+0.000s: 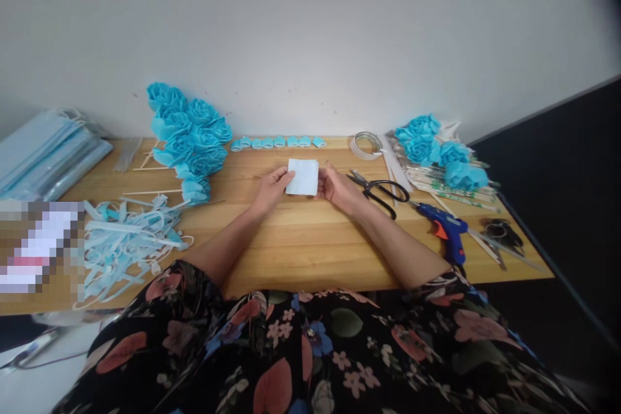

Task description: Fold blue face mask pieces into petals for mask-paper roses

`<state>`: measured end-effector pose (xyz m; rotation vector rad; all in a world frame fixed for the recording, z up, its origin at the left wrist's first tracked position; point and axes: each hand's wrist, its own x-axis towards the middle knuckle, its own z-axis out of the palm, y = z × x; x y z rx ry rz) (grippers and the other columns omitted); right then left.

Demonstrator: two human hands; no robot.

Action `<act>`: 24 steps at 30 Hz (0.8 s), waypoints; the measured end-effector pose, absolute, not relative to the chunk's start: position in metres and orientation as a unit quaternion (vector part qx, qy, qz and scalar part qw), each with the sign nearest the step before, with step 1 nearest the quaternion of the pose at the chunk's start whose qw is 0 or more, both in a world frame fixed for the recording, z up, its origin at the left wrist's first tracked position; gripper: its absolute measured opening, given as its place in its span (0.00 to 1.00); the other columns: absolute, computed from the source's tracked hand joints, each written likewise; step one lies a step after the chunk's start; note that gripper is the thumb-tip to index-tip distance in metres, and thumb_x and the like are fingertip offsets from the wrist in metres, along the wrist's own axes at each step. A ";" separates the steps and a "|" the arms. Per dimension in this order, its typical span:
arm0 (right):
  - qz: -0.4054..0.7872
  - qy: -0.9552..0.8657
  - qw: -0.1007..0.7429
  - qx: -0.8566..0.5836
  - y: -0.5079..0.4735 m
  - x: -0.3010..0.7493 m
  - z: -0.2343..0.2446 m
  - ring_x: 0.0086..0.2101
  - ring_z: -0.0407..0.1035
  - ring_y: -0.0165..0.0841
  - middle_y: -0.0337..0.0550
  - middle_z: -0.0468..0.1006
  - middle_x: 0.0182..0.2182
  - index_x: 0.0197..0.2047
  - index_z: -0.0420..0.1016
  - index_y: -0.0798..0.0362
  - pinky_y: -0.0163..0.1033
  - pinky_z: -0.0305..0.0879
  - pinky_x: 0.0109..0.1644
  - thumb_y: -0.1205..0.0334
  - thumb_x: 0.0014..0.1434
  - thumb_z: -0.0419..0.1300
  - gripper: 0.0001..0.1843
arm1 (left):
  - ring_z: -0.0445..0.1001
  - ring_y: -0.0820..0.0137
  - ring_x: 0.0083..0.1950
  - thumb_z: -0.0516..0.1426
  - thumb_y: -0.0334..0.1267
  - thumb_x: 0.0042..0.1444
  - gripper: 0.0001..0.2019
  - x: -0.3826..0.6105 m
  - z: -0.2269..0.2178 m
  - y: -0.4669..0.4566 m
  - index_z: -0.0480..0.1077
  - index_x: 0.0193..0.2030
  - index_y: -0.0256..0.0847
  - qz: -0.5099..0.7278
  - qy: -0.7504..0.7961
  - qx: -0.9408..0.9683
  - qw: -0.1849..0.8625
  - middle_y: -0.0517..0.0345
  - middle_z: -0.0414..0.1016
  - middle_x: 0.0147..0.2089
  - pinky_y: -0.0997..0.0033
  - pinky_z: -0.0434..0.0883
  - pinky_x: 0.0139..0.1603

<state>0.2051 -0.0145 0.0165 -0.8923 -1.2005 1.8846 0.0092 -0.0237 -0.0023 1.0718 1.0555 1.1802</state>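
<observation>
A pale blue square stack of thin sheets, apparently mask fabric, is held up above the wooden table. My left hand pinches its left side, thumb on the front face and the other fingers partly hidden behind. At the right edge, my right hand has curled fingers against the square, with its thumb raised beside it. Just beyond my right hand lie black-handled scissors. Behind the square, several small blue rolled pieces sit in a row along the wall.
Blue fabric roses on sticks stand left, above a heap of cut strips and ear loops. Face masks are stacked far left. On the right are a tape roll, more blue roses and a blue glue gun.
</observation>
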 end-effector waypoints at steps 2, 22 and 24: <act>0.691 -0.506 0.358 -0.372 -0.017 0.205 0.018 0.30 0.70 0.31 0.43 0.79 0.30 0.36 0.76 0.53 0.38 0.69 0.36 0.31 0.59 0.60 0.30 | 0.65 0.75 0.26 0.66 0.60 0.49 0.24 0.010 -0.001 -0.025 0.72 0.33 0.38 0.507 0.452 0.467 0.566 0.63 0.68 0.26 0.74 0.67 0.27; 0.380 -0.752 0.349 -0.411 -0.018 0.203 0.018 0.46 0.75 0.41 0.47 0.84 0.50 0.50 0.81 0.50 0.46 0.67 0.53 0.60 0.55 0.63 0.18 | 0.63 0.52 0.75 0.60 0.38 0.55 0.37 0.000 -0.015 -0.025 0.59 0.73 0.42 0.474 0.322 0.623 0.532 0.40 0.65 0.73 0.46 0.59 0.75; 0.379 -0.754 0.345 -0.410 -0.019 0.203 0.018 0.47 0.75 0.41 0.47 0.83 0.52 0.51 0.81 0.50 0.46 0.66 0.54 0.60 0.55 0.63 0.19 | 0.60 0.51 0.76 0.60 0.39 0.56 0.39 0.001 -0.015 -0.025 0.56 0.74 0.44 0.470 0.315 0.635 0.526 0.40 0.62 0.75 0.44 0.56 0.76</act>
